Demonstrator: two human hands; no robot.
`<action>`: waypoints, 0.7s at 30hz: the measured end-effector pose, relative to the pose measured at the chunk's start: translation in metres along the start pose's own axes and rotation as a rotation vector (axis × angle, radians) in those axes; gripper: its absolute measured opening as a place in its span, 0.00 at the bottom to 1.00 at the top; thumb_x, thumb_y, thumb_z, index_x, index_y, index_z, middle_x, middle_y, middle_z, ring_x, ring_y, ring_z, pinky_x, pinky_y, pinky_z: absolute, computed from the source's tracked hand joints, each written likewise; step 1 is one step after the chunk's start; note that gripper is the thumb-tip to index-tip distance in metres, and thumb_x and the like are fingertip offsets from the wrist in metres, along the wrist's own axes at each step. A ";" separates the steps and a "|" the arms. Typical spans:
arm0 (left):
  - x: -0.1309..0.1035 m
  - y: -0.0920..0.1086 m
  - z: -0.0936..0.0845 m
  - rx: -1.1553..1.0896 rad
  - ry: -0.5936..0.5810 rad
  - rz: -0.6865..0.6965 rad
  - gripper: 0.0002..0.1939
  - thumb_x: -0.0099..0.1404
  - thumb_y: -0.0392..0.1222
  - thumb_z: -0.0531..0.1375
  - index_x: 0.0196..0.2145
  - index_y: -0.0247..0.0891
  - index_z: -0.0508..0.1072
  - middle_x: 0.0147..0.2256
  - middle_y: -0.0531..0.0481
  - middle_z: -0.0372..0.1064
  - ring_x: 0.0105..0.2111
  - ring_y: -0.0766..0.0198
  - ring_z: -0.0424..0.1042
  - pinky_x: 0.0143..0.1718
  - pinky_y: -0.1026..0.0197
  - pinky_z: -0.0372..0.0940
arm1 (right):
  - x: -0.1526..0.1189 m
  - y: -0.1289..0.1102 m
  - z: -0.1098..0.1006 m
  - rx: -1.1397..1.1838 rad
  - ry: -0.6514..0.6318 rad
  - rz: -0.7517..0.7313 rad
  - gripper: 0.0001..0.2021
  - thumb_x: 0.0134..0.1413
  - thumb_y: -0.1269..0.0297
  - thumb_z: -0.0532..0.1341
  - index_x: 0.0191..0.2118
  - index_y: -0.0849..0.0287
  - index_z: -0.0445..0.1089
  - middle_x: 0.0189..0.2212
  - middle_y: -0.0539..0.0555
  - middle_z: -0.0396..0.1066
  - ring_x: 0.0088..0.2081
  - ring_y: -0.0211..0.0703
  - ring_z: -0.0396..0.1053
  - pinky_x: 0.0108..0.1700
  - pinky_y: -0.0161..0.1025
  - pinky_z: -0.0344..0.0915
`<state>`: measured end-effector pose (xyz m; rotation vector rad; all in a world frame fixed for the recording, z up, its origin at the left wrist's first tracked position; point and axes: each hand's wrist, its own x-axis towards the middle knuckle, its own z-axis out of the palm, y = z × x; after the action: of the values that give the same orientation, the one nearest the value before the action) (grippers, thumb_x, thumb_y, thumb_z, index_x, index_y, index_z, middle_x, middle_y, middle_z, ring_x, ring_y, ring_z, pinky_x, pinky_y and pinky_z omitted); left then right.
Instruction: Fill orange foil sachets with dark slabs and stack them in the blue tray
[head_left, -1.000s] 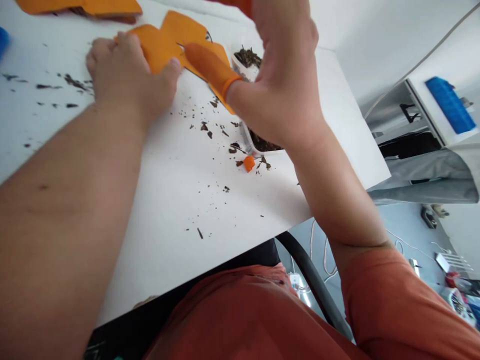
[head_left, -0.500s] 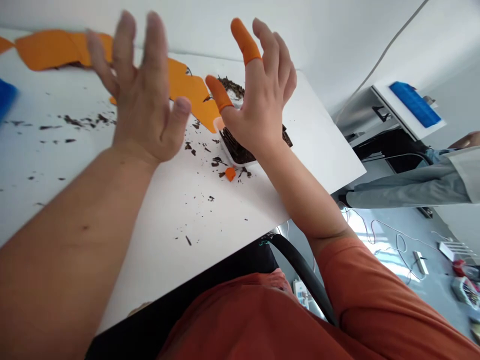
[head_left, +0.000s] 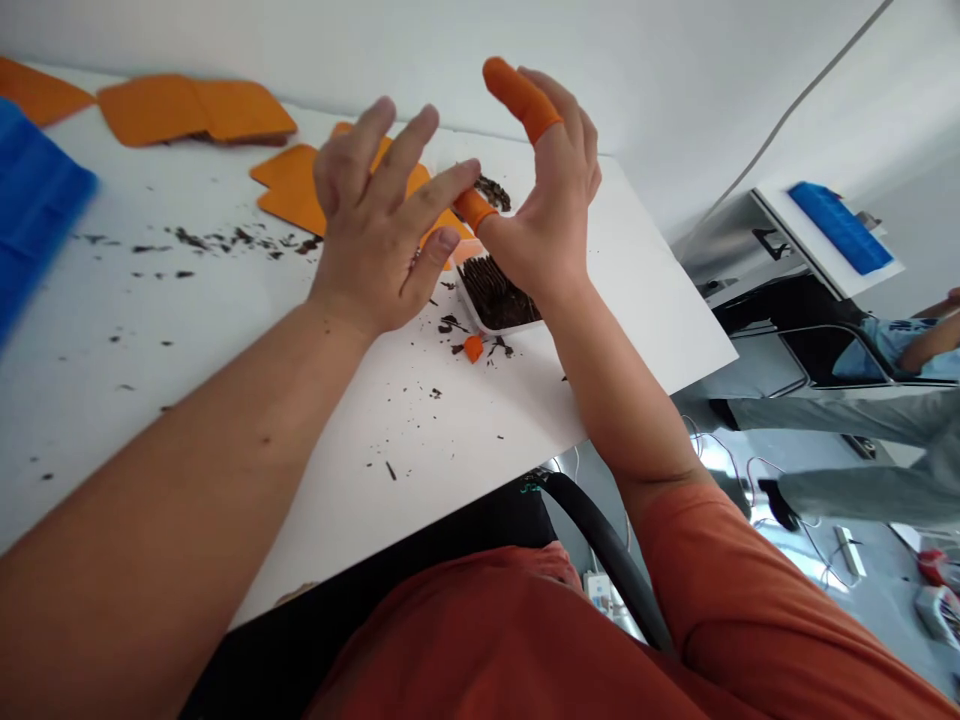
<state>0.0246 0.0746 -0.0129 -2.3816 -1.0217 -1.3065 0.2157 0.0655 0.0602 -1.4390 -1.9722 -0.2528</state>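
Observation:
My left hand [head_left: 367, 240] is raised over the white table with its fingers stretched out. Its index fingertip meets, or nearly meets, an orange finger cot [head_left: 475, 208] on my right thumb; the thumb of the left hand stays apart. My right hand [head_left: 551, 205] is held up, fingers spread and slightly bent, with a second orange finger cot [head_left: 517, 92] on the index finger. Below it sits a shallow clear plastic box [head_left: 480, 318] containing dark brown strips [head_left: 501, 297], partly hidden by the hand. A small crumpled orange piece [head_left: 473, 348] lies in front of the box.
Flat orange pieces [head_left: 187, 108] lie along the wall. Dark flakes [head_left: 240, 240] are scattered over the table [head_left: 315, 510], and a blue object [head_left: 37, 200] is at the left. A dark heap [head_left: 493, 192] lies behind the box. At right, people's legs [head_left: 847, 495] and floor cables show.
My left hand has moved right, from apart to right beside the right thumb's finger cot. The view has shifted, bringing more of the blue object into sight. A person's legs at right have changed position.

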 end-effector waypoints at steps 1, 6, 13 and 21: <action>0.002 0.004 -0.003 -0.005 -0.017 -0.008 0.29 0.80 0.60 0.42 0.73 0.56 0.59 0.78 0.55 0.45 0.77 0.46 0.42 0.71 0.32 0.40 | 0.000 0.003 0.003 0.014 0.026 -0.038 0.34 0.56 0.71 0.59 0.68 0.46 0.59 0.76 0.47 0.54 0.78 0.49 0.47 0.80 0.59 0.49; 0.007 0.007 -0.009 -0.045 -0.104 -0.033 0.26 0.80 0.61 0.47 0.64 0.49 0.69 0.74 0.49 0.55 0.76 0.42 0.45 0.71 0.28 0.41 | 0.000 0.014 0.013 0.081 0.028 -0.147 0.37 0.53 0.68 0.59 0.70 0.46 0.57 0.74 0.49 0.57 0.77 0.51 0.49 0.78 0.61 0.52; 0.008 0.004 -0.011 -0.007 -0.038 0.077 0.31 0.78 0.68 0.47 0.68 0.51 0.65 0.73 0.46 0.58 0.74 0.39 0.51 0.68 0.27 0.48 | 0.003 0.019 0.011 0.041 -0.011 -0.154 0.32 0.61 0.62 0.54 0.71 0.38 0.55 0.75 0.39 0.55 0.78 0.41 0.47 0.79 0.55 0.56; 0.012 -0.003 -0.014 0.116 0.040 0.200 0.26 0.79 0.60 0.51 0.69 0.55 0.65 0.65 0.48 0.68 0.64 0.42 0.65 0.57 0.36 0.57 | -0.001 0.012 -0.001 0.056 -0.052 -0.186 0.35 0.54 0.71 0.54 0.68 0.43 0.57 0.74 0.42 0.57 0.76 0.43 0.50 0.77 0.56 0.58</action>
<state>0.0175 0.0755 0.0047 -2.2937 -0.8017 -1.1850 0.2268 0.0682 0.0574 -1.2392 -2.1415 -0.2417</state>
